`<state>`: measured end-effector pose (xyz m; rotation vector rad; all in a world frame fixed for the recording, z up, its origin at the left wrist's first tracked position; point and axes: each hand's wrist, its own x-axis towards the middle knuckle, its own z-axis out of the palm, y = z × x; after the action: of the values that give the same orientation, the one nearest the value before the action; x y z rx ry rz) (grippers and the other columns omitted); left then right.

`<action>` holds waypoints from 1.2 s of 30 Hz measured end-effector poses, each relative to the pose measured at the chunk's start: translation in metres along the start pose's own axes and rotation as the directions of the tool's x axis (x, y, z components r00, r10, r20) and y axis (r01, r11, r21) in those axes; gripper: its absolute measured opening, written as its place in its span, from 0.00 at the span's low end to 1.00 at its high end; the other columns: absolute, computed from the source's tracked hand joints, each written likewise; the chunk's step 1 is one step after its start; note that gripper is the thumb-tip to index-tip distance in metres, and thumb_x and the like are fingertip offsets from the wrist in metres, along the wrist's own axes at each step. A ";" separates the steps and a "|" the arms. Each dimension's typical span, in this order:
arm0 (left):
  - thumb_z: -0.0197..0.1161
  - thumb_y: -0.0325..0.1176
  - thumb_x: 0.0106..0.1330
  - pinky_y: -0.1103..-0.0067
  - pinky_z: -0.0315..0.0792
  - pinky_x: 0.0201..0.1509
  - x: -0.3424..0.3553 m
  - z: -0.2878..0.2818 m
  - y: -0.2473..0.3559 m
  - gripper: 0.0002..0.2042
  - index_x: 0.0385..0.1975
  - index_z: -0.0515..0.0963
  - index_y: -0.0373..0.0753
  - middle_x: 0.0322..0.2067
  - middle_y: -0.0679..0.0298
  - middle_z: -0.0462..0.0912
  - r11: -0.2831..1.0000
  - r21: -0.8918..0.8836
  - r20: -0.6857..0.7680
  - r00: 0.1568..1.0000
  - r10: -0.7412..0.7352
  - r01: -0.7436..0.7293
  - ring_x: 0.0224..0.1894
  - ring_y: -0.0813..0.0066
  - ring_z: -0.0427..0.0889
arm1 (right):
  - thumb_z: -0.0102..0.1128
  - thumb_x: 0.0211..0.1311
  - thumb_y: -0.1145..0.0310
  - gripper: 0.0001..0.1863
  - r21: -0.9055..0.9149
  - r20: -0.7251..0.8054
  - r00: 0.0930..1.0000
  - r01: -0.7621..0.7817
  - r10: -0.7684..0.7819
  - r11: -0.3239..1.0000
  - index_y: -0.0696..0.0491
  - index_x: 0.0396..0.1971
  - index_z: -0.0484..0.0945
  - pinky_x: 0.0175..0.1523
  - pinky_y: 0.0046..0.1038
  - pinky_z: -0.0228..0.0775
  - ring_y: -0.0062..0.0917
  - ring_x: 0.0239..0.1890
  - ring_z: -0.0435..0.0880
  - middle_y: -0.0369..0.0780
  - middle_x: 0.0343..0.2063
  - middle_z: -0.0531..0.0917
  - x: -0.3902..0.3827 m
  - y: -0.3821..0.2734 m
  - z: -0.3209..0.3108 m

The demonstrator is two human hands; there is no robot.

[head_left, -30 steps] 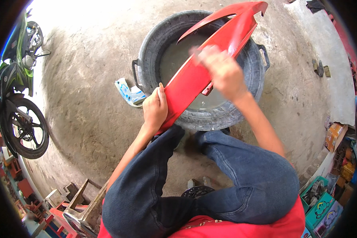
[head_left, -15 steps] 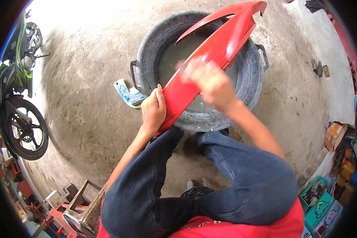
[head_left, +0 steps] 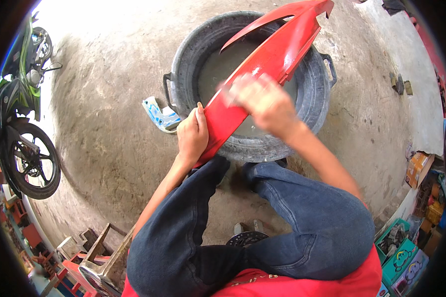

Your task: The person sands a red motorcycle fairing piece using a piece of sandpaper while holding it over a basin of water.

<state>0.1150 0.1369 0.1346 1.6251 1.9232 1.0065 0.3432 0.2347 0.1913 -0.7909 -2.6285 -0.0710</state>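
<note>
A long red glossy plastic panel (head_left: 270, 62), shaped like a motorcycle body panel with a forked far end, slants over a round dark grey tub (head_left: 188, 54) of murky water. Its near end rests by my left knee. My left hand (head_left: 192, 134) grips the near left edge, with the thumb lying along it. Against the panel's middle, my right hand (head_left: 267, 106) is pressed with bent fingers, smeared by motion. Something greyish shows at its fingertips, too blurred to name.
A blue and white curved plastic piece (head_left: 159, 116) lies left of the tub. A motorcycle (head_left: 29, 158) stands far left. Wooden stools (head_left: 101, 257) are at lower left; boxes (head_left: 399, 262) and clutter line the lower right. A black perforated disc (head_left: 245, 238) sits between my legs.
My right hand has shifted slightly on the panel, still blurred. My left hand keeps its hold and the panel stays nearly in place.
</note>
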 end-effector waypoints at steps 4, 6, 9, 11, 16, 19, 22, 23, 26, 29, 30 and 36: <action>0.49 0.33 0.82 0.54 0.69 0.29 0.003 -0.002 0.001 0.14 0.36 0.78 0.33 0.23 0.44 0.79 0.997 0.019 -0.071 0.994 0.078 -0.077 0.26 0.40 0.80 | 0.52 0.69 0.70 0.24 -0.107 -0.101 0.974 -0.213 0.202 0.971 0.57 0.64 0.78 0.73 0.49 0.65 0.40 0.68 0.79 0.48 0.63 0.82 0.003 0.028 0.003; 0.49 0.33 0.82 0.54 0.69 0.29 0.000 -0.002 -0.001 0.13 0.36 0.78 0.33 0.23 0.43 0.79 0.997 0.019 -0.056 0.995 0.079 -0.078 0.26 0.40 0.80 | 0.52 0.69 0.71 0.24 0.066 0.013 0.999 -0.053 0.053 0.996 0.57 0.64 0.78 0.74 0.49 0.65 0.40 0.68 0.79 0.47 0.63 0.82 -0.012 -0.014 0.002; 0.49 0.32 0.82 0.54 0.69 0.29 0.002 0.004 0.002 0.14 0.35 0.78 0.33 0.23 0.44 0.79 0.995 -0.003 -0.078 0.992 0.102 -0.103 0.26 0.40 0.80 | 0.60 0.69 0.71 0.18 0.513 0.067 0.995 -0.093 0.069 0.853 0.56 0.57 0.83 0.68 0.39 0.73 0.36 0.61 0.85 0.44 0.57 0.87 -0.031 -0.028 -0.021; 0.49 0.33 0.82 0.55 0.69 0.29 0.003 0.004 0.001 0.14 0.36 0.79 0.33 0.23 0.44 0.79 0.994 0.012 -0.098 0.989 0.111 -0.111 0.26 0.41 0.80 | 0.58 0.76 0.68 0.13 0.748 0.328 0.865 -0.483 0.379 0.456 0.58 0.52 0.85 0.58 0.29 0.77 0.24 0.50 0.87 0.38 0.47 0.90 -0.049 -0.014 -0.033; 0.48 0.35 0.83 0.56 0.70 0.29 0.001 -0.002 -0.003 0.15 0.39 0.80 0.33 0.23 0.44 0.79 0.999 0.000 -0.050 0.998 0.038 -0.038 0.26 0.41 0.81 | 0.55 0.82 0.60 0.18 0.709 0.651 0.619 -0.702 0.439 -0.062 0.61 0.43 0.86 0.41 0.22 0.70 0.10 0.35 0.75 0.29 0.30 0.84 -0.100 0.036 -0.034; 0.49 0.34 0.83 0.57 0.70 0.30 0.002 -0.002 -0.001 0.15 0.38 0.80 0.32 0.23 0.44 0.80 0.999 0.014 -0.031 0.999 0.038 -0.038 0.26 0.42 0.81 | 0.56 0.80 0.57 0.21 0.480 0.799 0.480 -0.872 0.362 0.096 0.62 0.41 0.86 0.39 0.27 0.70 0.14 0.33 0.76 0.31 0.26 0.84 -0.107 0.066 -0.014; 0.48 0.34 0.83 0.57 0.70 0.30 0.004 0.002 0.001 0.15 0.38 0.80 0.32 0.23 0.44 0.79 0.998 -0.006 -0.052 0.997 0.060 -0.061 0.27 0.42 0.81 | 0.58 0.77 0.54 0.22 0.362 0.747 0.519 -0.842 0.416 0.400 0.61 0.39 0.85 0.41 0.34 0.72 0.24 0.30 0.77 0.41 0.24 0.85 -0.095 0.079 0.023; 0.48 0.34 0.83 0.57 0.70 0.30 0.004 0.002 0.001 0.15 0.38 0.80 0.32 0.23 0.44 0.79 0.998 -0.001 -0.051 0.997 0.060 -0.060 0.27 0.42 0.81 | 0.58 0.75 0.58 0.18 0.340 0.764 0.541 -0.800 0.350 0.494 0.58 0.40 0.86 0.43 0.39 0.74 0.35 0.32 0.84 0.49 0.27 0.86 -0.083 0.084 0.030; 0.48 0.35 0.83 0.56 0.71 0.31 0.003 0.001 0.001 0.16 0.38 0.80 0.32 0.24 0.44 0.80 0.998 0.004 -0.069 0.996 0.061 -0.060 0.27 0.41 0.81 | 0.59 0.72 0.61 0.14 0.301 0.615 0.712 -0.610 0.340 0.733 0.55 0.42 0.87 0.47 0.43 0.78 0.44 0.39 0.88 0.51 0.34 0.89 -0.072 0.088 0.084; 0.48 0.35 0.83 0.56 0.72 0.32 0.001 -0.005 -0.004 0.16 0.41 0.81 0.32 0.25 0.44 0.81 0.998 0.056 -0.007 1.000 0.002 -0.002 0.28 0.41 0.82 | 0.61 0.66 0.65 0.11 0.215 0.552 0.753 -0.543 0.357 0.812 0.55 0.38 0.88 0.48 0.47 0.80 0.50 0.42 0.88 0.52 0.35 0.89 -0.061 0.061 0.102; 0.48 0.36 0.83 0.56 0.73 0.32 0.001 -0.001 -0.003 0.16 0.42 0.81 0.32 0.25 0.44 0.82 0.999 0.042 -0.020 1.000 0.020 -0.019 0.29 0.42 0.83 | 0.61 0.66 0.65 0.11 0.210 0.553 0.751 -0.546 0.362 0.811 0.55 0.38 0.88 0.48 0.47 0.80 0.50 0.42 0.88 0.52 0.35 0.89 -0.067 0.061 0.109; 0.48 0.36 0.83 0.57 0.73 0.32 0.003 -0.001 0.002 0.17 0.45 0.82 0.31 0.26 0.44 0.82 0.999 0.036 -0.024 0.999 0.023 -0.023 0.29 0.42 0.83 | 0.62 0.58 0.68 0.06 0.225 0.415 0.881 -0.342 0.228 0.913 0.55 0.28 0.83 0.41 0.49 0.81 0.48 0.35 0.89 0.49 0.28 0.87 -0.073 0.058 0.129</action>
<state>0.1151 0.1393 0.1368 1.6654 1.9533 1.0113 0.3846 0.2655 0.0406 -1.1743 -2.7358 0.6012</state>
